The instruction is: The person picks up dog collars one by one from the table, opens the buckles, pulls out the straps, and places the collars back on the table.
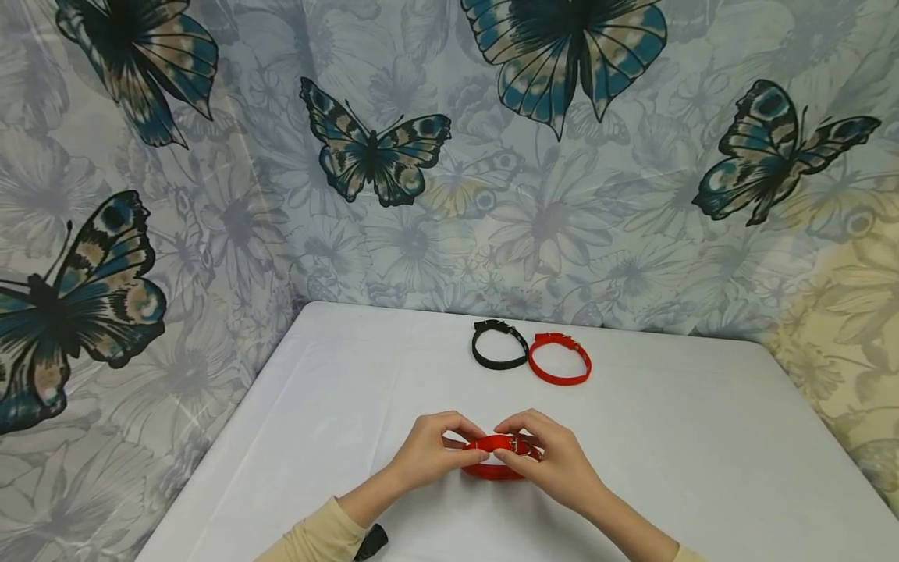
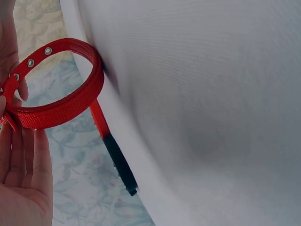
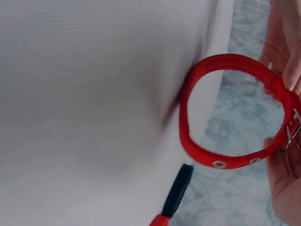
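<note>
Both hands hold one red collar [image 1: 495, 471] over the front middle of the white table. My left hand [image 1: 435, 446] pinches the strap on the left, thumb and fingertips on the upper band. On the right, my right hand [image 1: 555, 460] grips the collar beside its metal buckle [image 1: 517, 446]. The strap is closed into a loop, and metal eyelets [image 2: 31, 62] run along it in the left wrist view. In the right wrist view the buckle [image 3: 291, 134] sits close to the fingers, which partly hide it.
A black collar [image 1: 499, 364] and another red collar [image 1: 560, 379] lie side by side, looped, near the table's [image 1: 688, 421] back edge. Beside the left sleeve is a black object [image 1: 372, 541], cut off by the frame. Butterfly-patterned cloth [image 1: 548, 234] hangs behind the table.
</note>
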A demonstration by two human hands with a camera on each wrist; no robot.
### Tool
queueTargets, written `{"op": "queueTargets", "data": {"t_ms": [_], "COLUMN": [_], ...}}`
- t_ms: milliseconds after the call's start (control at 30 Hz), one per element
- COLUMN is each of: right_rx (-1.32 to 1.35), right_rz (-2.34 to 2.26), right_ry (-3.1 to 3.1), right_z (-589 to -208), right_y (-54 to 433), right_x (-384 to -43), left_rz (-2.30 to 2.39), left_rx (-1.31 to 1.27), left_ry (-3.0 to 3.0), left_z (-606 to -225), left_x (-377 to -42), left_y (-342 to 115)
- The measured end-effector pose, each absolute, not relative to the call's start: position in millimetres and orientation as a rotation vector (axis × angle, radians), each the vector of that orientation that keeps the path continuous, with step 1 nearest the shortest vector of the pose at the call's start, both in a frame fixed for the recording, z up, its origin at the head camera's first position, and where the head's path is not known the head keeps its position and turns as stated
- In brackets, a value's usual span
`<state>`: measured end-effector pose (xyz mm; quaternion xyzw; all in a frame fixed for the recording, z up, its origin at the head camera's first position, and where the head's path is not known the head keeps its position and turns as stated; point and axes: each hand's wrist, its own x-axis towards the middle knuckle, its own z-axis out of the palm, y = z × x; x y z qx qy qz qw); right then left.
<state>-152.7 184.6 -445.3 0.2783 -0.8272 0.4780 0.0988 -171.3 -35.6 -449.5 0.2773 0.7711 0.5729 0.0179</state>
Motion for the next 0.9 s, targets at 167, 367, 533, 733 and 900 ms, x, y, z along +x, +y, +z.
{"op": "queueTargets", "data": {"t_ms": [167,367,533,733,900], "right_rx": [0.873,0.85,0.801,0.738,0.725], "right_rz": [1.229,1.217,1.263,1.351,1.444], "right_ry": [-2.431,-2.411,-2.4,-2.428,-2.412], "right_z": [-443.4,-444.5,-447.8,-450.2,-452.0], "right_y": [179.1,175.6,175.3,175.6,175.9], "right_x": [-152.3,-150.9,-151.1,-150.4,-151.3], "left_rz": [1.786,1.776,1.779,1.784,1.815], "left_rx": [0.874,0.829,0.818,0.807,0.822], "left_ry": [2.372,2.391,2.38,2.388,2.364], "left_z": [-456.5,-447.1,-430.0,-443.1,-457.4], "left_x": [-174.2,-168.4,-161.5,-166.4,-173.4], "left_y": [-36.4,-35.8,-35.3,-36.0,-37.7]}}
